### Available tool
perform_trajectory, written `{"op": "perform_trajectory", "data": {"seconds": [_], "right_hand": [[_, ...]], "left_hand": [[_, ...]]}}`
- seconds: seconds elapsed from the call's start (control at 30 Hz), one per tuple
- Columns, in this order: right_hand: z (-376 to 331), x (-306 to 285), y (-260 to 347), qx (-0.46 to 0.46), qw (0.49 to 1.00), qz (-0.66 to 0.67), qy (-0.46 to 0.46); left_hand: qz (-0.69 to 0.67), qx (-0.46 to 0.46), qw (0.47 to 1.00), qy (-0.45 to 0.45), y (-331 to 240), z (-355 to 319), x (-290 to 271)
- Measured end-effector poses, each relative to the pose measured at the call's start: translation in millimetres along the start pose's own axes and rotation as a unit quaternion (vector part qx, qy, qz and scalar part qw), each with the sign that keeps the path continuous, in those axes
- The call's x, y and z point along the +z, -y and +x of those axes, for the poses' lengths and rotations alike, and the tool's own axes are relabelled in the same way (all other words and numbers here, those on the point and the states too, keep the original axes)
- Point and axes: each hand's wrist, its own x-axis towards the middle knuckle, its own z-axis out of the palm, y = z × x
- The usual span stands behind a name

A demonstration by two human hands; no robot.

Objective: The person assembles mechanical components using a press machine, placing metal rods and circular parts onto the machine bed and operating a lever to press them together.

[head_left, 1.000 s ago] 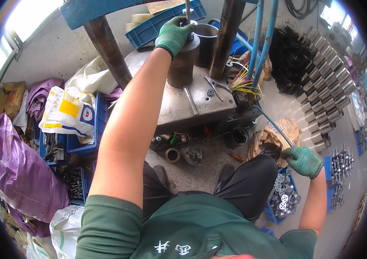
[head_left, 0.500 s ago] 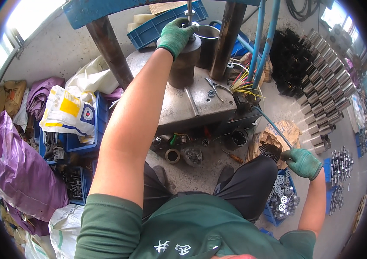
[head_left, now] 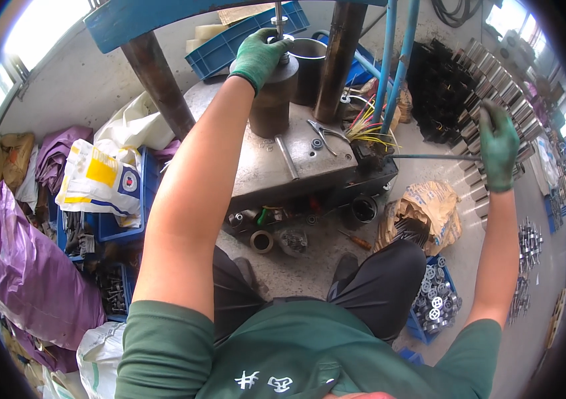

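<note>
My left hand [head_left: 258,58], in a green glove, is closed around a small metal shaft part [head_left: 284,57] at the top of a thick steel cylinder [head_left: 270,106]. The fingers partly cover that part. A thin press rod [head_left: 279,18] stands right above it. The cylinder rests upright on the press bed [head_left: 230,169]. On the right, my gloved right hand [head_left: 500,147] is raised with its fingers stretched out. Its palm side meets the far end of a long lever bar [head_left: 436,157], which lies nearly level.
Pliers [head_left: 327,135], a bearing ring [head_left: 316,143] and a short bar [head_left: 287,157] lie on the bed. Press columns [head_left: 338,63] flank the cylinder. A paper sack [head_left: 429,206] and a blue crate of metal wheels [head_left: 417,328] stand on the right; stacked steel tubes [head_left: 496,73] are behind.
My right hand has moved up and away from me, and its grip has loosened into stretched fingers. The lever bar has swung up to near level. My left hand stays at the cylinder top.
</note>
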Motion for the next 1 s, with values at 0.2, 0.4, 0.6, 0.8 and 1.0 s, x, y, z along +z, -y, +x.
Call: {"op": "perform_trajectory", "data": {"seconds": [0.2,0.4,0.6,0.8,1.0], "right_hand": [[50,34,-36,0.0,0.998,-0.056,-0.013],[59,39,-20,0.032,0.996,-0.075,0.029],[40,21,-23,0.0,0.996,-0.081,0.037],[-15,-19,-8,-0.107,0.99,-0.071,0.065],[-101,-40,114,-0.254,0.951,-0.032,0.171]], "left_hand": [[0.065,-0.006,0.998,0.004,-10,-8,8],[0.166,0.077,0.983,0.0,16,9,-6],[0.209,0.323,0.919,-0.082,-18,-81,15],[0.065,0.233,0.965,0.097,-1,-245,19],[0.101,0.219,0.947,0.21,25,-308,32]]}}
